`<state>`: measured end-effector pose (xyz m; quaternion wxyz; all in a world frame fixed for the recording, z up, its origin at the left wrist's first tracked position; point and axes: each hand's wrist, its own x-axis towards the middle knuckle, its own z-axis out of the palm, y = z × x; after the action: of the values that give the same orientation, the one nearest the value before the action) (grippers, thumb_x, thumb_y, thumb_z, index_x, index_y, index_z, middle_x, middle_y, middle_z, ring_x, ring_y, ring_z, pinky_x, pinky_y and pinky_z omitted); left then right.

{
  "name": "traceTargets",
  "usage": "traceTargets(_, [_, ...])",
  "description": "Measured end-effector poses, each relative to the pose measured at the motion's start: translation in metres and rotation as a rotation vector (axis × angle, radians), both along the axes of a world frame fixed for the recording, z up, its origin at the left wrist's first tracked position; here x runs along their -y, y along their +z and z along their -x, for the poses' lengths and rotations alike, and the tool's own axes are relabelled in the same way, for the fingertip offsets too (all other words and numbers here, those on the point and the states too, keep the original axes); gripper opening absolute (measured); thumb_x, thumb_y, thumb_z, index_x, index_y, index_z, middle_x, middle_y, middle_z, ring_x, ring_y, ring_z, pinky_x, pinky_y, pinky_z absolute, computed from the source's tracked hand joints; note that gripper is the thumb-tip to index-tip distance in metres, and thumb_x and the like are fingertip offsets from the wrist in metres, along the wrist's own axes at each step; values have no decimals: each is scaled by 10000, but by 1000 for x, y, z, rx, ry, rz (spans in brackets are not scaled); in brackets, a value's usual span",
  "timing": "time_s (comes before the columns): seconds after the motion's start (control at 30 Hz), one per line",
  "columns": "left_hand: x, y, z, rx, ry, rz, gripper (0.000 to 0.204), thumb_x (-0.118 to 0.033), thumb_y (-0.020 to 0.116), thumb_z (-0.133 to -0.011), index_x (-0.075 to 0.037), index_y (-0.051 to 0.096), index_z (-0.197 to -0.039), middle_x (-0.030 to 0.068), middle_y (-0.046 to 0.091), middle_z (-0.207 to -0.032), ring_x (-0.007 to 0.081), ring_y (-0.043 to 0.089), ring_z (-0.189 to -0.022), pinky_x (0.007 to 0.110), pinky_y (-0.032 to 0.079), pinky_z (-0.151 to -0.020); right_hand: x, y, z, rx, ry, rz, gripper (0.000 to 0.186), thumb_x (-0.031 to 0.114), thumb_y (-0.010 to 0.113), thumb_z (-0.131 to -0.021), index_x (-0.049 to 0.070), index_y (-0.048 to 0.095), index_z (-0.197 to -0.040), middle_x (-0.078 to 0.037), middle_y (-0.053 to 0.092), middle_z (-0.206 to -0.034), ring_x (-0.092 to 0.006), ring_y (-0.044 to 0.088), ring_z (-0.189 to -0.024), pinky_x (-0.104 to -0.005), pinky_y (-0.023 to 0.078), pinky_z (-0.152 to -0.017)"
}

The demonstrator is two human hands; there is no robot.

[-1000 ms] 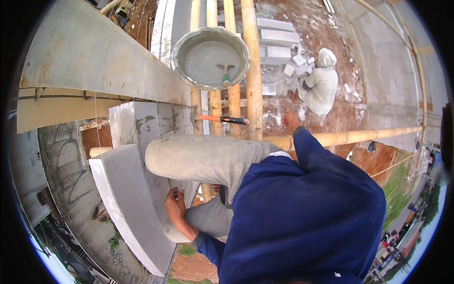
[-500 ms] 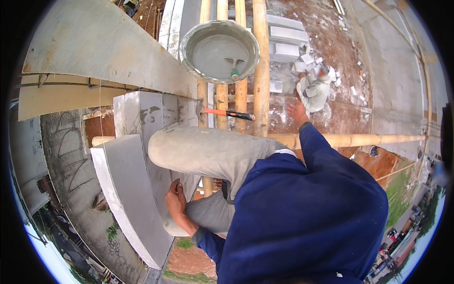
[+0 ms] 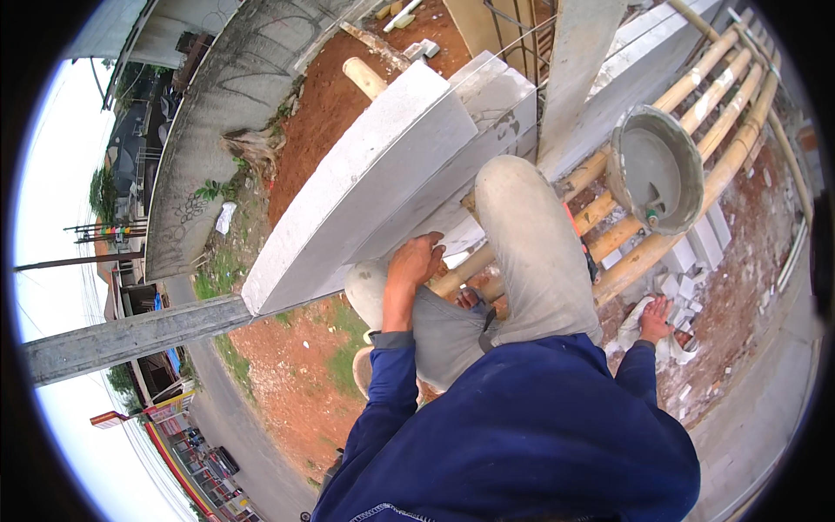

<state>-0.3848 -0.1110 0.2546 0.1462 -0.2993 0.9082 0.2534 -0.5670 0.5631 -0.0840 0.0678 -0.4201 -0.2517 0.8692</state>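
Observation:
My left hand is over my left knee, close to the face of a light grey masonry block. Its fingers are loosely bent and apart, with nothing visible in them. Out to the right, my right hand is held in the air, empty, with its fingers stretched. A round tub of wet grey mortar sits on bamboo poles beyond my right knee. In the tub lies a tool with a green handle, partly sunk in the mortar. A hammer with an orange and black handle is mostly hidden behind that knee.
Bamboo poles form the platform beneath me, with gaps showing the ground. A grey concrete beam runs off left. Below right, pale blocks lie on red soil near a co-worker, partly hidden by my right hand. A road passes lower left.
My view has swung left, so the tub and poles now appear further right and the road shows. My left hand stays near the block; my right hand remains outstretched.

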Motion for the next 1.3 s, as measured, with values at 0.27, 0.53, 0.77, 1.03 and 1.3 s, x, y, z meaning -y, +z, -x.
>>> traceTargets(0.27, [0, 3, -3, -39, 19, 9, 368, -249, 674, -1019, -61, 758, -1324, 265, 792, -1123, 454, 739, -1111, 542, 583, -970, -4, -8, 6, 2, 81, 63, 996, 835, 233, -1051, 107, 326, -1724, -251, 454, -1714, -459, 534, -1465, -613, 444, -1114])
traceTargets(0.53, [6, -6, -6, -60, 52, -25, 363, -241, 667, -1026, -79, 753, -1339, 241, 796, -1149, 449, 742, -1113, 531, 574, -997, -8, -24, 10, 212, -26, 51, 992, 837, 268, -1032, 48, 479, -1596, -244, 517, -1668, -442, 570, -1441, -600, 499, -1074])
traceTargets(0.77, [11, -6, -5, -38, 95, -98, 364, -254, 693, -1032, -73, 757, -1340, 233, 797, -1190, 442, 749, -1128, 509, 582, -967, -4, -8, -6, 149, -12, 100, 864, 738, 327, -1070, 84, 487, -1612, -178, 504, -1698, -410, 559, -1455, -572, 533, -1001])
traceTargets(1.03, [16, -13, -2, -41, 56, -59, 375, -266, 696, -1018, -79, 760, -1338, 242, 791, -1191, 452, 740, -1139, 515, 573, -982, 7, 3, -15, 243, 63, 63, 688, 585, 537, -1082, 157, 478, -1617, -117, 644, -1536, -313, 708, -1170, -485, 593, -892])
traceTargets(1.3, [19, -12, 2, -54, -12, -102, 391, -211, 676, -1024, -5, 743, -1350, 283, 792, -1179, 423, 775, -1116, 470, 590, -964, 28, 17, -22, 297, -72, 25, 716, 566, 528, -1091, 130, 438, -1652, -120, 644, -1520, -284, 670, -1204, -453, 547, -938])
